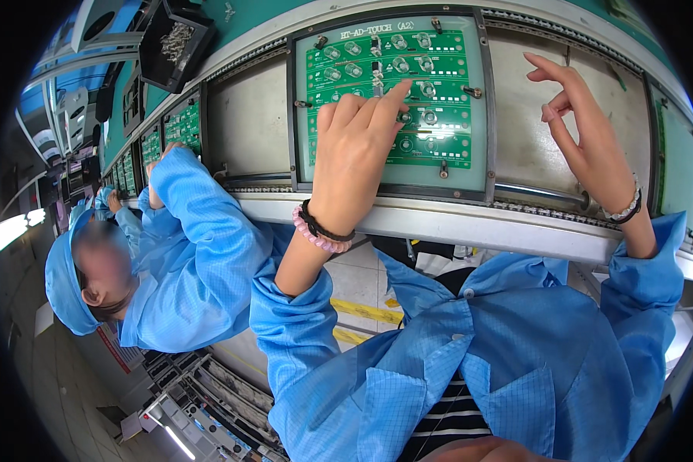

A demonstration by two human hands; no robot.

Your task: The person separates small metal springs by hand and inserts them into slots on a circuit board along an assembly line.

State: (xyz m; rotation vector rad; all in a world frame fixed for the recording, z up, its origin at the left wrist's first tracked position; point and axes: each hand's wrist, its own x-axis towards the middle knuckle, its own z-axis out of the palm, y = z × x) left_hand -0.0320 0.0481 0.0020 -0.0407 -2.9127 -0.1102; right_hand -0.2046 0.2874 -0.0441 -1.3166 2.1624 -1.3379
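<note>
My left hand (354, 142) is over a green circuit board panel (450, 131) in a dark-edged frame (291, 123). Its index finger reaches out to the board among clear round parts (428, 89), while the other fingers curl under, where their tips and anything in them are hidden. A small dark-and-white part (376, 69) stands in the column above my knuckles. To the right of the frame my right hand (589, 127) hovers over the bare conveyor bed, fingers apart. I see nothing in it.
A black bin (175, 45) of small metallic parts stands at the upper left. More framed green boards (182, 127) sit farther left along the line, where a co-worker in a blue smock (200, 262) works. A metal rail (531, 231) runs along the near edge; another frame (658, 146) is at right.
</note>
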